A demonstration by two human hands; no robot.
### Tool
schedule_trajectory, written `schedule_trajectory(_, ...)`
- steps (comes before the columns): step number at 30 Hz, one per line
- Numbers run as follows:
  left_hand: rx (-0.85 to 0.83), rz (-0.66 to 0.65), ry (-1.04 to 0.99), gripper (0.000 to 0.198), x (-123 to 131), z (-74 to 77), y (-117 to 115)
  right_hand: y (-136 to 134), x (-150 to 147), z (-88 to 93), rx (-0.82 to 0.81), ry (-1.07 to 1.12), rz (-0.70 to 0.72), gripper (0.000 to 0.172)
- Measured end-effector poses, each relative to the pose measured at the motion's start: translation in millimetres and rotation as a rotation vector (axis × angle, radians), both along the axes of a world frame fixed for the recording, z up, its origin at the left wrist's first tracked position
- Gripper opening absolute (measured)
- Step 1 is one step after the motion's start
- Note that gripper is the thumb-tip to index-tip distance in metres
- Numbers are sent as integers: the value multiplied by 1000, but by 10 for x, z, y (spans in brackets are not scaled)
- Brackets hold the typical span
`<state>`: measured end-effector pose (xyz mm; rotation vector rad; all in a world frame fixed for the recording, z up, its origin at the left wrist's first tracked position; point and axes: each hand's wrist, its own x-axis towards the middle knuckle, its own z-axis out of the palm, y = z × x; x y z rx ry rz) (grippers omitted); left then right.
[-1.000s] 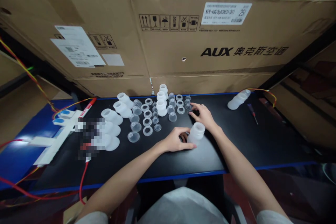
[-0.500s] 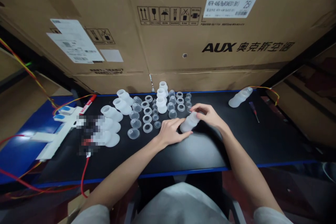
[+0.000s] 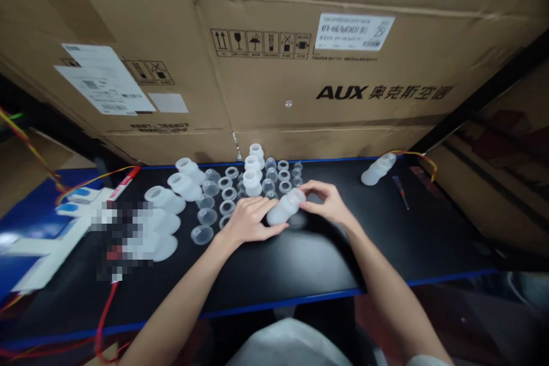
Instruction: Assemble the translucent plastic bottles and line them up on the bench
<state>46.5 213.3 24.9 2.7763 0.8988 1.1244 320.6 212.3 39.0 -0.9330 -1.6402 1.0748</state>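
Observation:
My left hand (image 3: 247, 219) grips the wide base of a translucent white plastic bottle (image 3: 285, 207), which lies tilted with its neck up to the right. At that neck, the fingers of my right hand (image 3: 326, 202) are pinched; whether they hold a small part I cannot make out. Both hands hover just above the black mat (image 3: 326, 251). Behind them lie several clear rings and small caps (image 3: 227, 192) in rows, with upright white bottle pieces (image 3: 253, 178) among them.
More white bottles (image 3: 165, 199) lie in a row at the left. A finished bottle (image 3: 377, 170) and a small screwdriver (image 3: 401, 191) lie at the back right. Large cardboard boxes (image 3: 300, 91) wall off the back. Red and yellow wires (image 3: 107, 303) trail at the left.
The bottle went from standing on the mat to being lifted and tilted sideways between both hands. Both hands moved left and back toward the rows of rings.

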Motion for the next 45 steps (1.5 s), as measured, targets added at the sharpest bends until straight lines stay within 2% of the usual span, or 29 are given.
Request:
schedule_trajectory(3,-90,-60,-81,40,-44,54,-20,-18,-6,-32,42,81,21,38)
schedule_trajectory(5,-270,-121,-119,33,-72,117,-31,-18,-5,-44,62,120,47,38)
schedule_trajectory(7,-531,-228,-139,31,-92,194,-31,-14,-21,-52,63,164,68,38)
schedule_trajectory(12,-1282,-482,-269,52,-138,282,34,-52,-165,-81,9,358,144,45)
schedule_trajectory(15,-1672,-677,-250,54,-162,211,68,-135,-288,-72,-35,414,204,50)
schedule_trajectory(18,-1890,-802,-277,51,-141,62,65,-222,-393,-42,-62,433,241,53)
schedule_trajectory(21,-2033,-817,-324,53,-62,-109,21,-264,-424,2,-120,456,196,57)
schedule_trajectory(24,-2110,-793,-261,53,42,-199,-65,-231,-334,60,-157,560,29,60)
schedule_trajectory(27,-2031,-786,-222,53,87,-111,-146,-141,-161,114,-47,565,-165,56)
schedule_trajectory(29,-1864,-781,-256,60,27,42,-145,-79,-68,119,51,352,-246,48)
schedule_trajectory(31,-1579,-741,-286,69,-117,226,-81,-31,-31,82,127,20,-288,42)
schedule_trajectory(32,-1376,-687,-293,70,-213,314,-31,-15,-36,45,162,-157,-296,40)
schedule_trajectory(34,-947,-451,-356,60,-421,451,84,4,-78,-54,240,-471,-314,37)
schedule_trajectory(36,-721,-220,-350,48,-608,520,183,9,-136,-167,306,-707,-335,37)
schedule_trajectory(39,-635,48,-278,42,-775,513,260,5,-200,-309,361,-890,-358,37)
schedule_trajectory(42,-551,271,-62,35,-790,457,270,9,-222,-389,391,-939,-359,34)
schedule_trajectory(45,-479,364,185,29,-707,421,256,22,-226,-431,401,-946,-383,33)
